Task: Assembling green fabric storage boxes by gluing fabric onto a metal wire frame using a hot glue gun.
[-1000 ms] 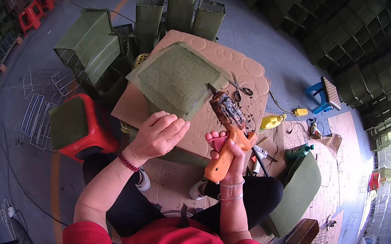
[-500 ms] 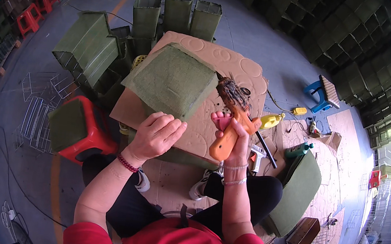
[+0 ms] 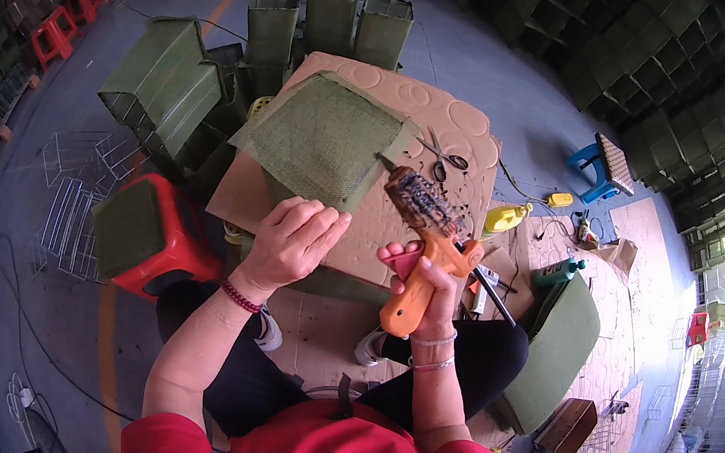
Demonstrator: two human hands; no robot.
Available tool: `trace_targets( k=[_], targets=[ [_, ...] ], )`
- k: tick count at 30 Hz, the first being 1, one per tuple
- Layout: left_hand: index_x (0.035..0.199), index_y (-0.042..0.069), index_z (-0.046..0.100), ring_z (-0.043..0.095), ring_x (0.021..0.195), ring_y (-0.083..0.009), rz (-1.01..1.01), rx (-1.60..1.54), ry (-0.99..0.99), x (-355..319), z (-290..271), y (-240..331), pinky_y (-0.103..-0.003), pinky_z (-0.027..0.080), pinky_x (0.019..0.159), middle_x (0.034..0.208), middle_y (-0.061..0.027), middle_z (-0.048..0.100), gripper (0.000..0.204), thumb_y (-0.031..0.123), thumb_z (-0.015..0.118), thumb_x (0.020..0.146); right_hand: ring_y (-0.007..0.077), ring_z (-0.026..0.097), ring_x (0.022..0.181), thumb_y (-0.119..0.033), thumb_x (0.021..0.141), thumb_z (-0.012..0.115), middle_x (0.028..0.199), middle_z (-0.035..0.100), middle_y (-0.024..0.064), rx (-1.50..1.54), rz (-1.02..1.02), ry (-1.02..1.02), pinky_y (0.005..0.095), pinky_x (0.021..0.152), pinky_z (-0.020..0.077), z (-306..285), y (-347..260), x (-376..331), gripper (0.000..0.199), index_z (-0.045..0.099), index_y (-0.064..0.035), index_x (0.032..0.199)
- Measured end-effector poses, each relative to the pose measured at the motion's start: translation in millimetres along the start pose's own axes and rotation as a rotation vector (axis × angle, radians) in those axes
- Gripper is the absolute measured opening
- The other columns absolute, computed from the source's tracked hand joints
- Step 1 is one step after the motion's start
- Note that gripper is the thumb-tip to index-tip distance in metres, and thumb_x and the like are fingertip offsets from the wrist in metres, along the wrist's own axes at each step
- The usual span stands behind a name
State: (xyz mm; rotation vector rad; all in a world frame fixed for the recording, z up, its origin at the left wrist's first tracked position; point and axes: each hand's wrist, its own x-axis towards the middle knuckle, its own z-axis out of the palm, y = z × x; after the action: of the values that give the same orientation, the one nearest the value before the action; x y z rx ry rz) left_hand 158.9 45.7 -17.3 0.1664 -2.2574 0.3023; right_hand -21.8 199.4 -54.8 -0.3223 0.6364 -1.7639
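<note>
A green box covered in mesh fabric (image 3: 314,141) lies on the cardboard-topped work surface in front of me. At its near edge, my left hand (image 3: 293,243) is closed, with bent fingertips on the green fabric; the fingertips are partly hidden. My right hand (image 3: 434,297) is wrapped round the handle of an orange glue gun (image 3: 408,305), fingers at its red trigger. The gun's dark, crusted front points up and left, its tip close to the box's right side. Whether the tip touches the fabric I cannot tell. Black scissors (image 3: 441,165) lie beyond the gun.
Flattened cardboard (image 3: 359,249) covers the work surface. Left of it stand a red stool (image 3: 193,244) and wire frames (image 3: 71,223). Green boxes (image 3: 330,18) stand behind. To the right are a yellow bottle (image 3: 505,217), a white glue gun (image 3: 486,286) and a blue stool (image 3: 594,171).
My right hand has drawn the glue gun slightly nearer to me and left, uncovering the scissors. My left hand stays at the box's near edge, almost unmoved.
</note>
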Motion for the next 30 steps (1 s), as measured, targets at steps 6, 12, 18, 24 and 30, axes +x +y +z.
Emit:
trace_targets(
  k=[6, 12, 18, 24, 30],
  targets=[
    [0.101, 0.004, 0.070, 0.058, 0.087, -0.0203, -0.023, -0.009, 0.035, 0, 1, 1, -0.035, 0.051, 0.076, 0.095, -0.0037, 0.062, 0.031, 0.009, 0.066, 0.071, 0.0344, 0.061, 0.108, -0.016, 0.086, 0.058, 0.108, 0.062, 0.0205, -0.020, 0.087, -0.005, 0.0272, 0.060, 0.0517, 8, 15, -20, 0.025, 0.053, -0.0027, 0.107],
    [0.099, 0.003, 0.069, 0.057, 0.091, -0.0205, 0.009, -0.014, 0.043, -2, 0, -1, -0.035, 0.050, 0.078, 0.096, -0.0042, 0.060, 0.024, 0.009, 0.066, 0.076, 0.0350, 0.062, 0.108, -0.016, 0.085, 0.059, 0.109, 0.063, 0.0197, 0.031, 0.147, -0.019, 0.0276, 0.058, 0.0515, 8, 26, -36, 0.026, 0.053, -0.0029, 0.106],
    [0.098, 0.003, 0.068, 0.058, 0.089, -0.0203, 0.011, -0.021, 0.046, -4, 1, -1, -0.035, 0.050, 0.078, 0.096, -0.0042, 0.061, 0.023, 0.008, 0.066, 0.076, 0.0356, 0.063, 0.106, -0.016, 0.085, 0.059, 0.107, 0.064, 0.0199, 0.060, 0.129, -0.009, 0.0279, 0.058, 0.0517, 5, 28, -38, 0.026, 0.053, -0.0024, 0.106],
    [0.098, 0.003, 0.068, 0.058, 0.089, -0.0205, 0.009, -0.037, 0.042, -3, 1, -1, -0.035, 0.050, 0.077, 0.096, -0.0042, 0.061, 0.023, 0.008, 0.067, 0.075, 0.0354, 0.063, 0.106, -0.017, 0.084, 0.060, 0.107, 0.064, 0.0198, 0.048, 0.127, -0.001, 0.0280, 0.057, 0.0513, 4, 26, -35, 0.027, 0.053, -0.0026, 0.105],
    [0.098, 0.003, 0.067, 0.058, 0.088, -0.0201, 0.007, -0.025, 0.034, -3, 1, 0, -0.035, 0.050, 0.077, 0.094, -0.0041, 0.060, 0.024, 0.008, 0.066, 0.075, 0.0350, 0.061, 0.109, -0.019, 0.085, 0.060, 0.108, 0.063, 0.0201, 0.038, 0.108, -0.031, 0.0273, 0.059, 0.0517, 0, 24, -24, 0.027, 0.053, -0.0023, 0.106]
  ],
)
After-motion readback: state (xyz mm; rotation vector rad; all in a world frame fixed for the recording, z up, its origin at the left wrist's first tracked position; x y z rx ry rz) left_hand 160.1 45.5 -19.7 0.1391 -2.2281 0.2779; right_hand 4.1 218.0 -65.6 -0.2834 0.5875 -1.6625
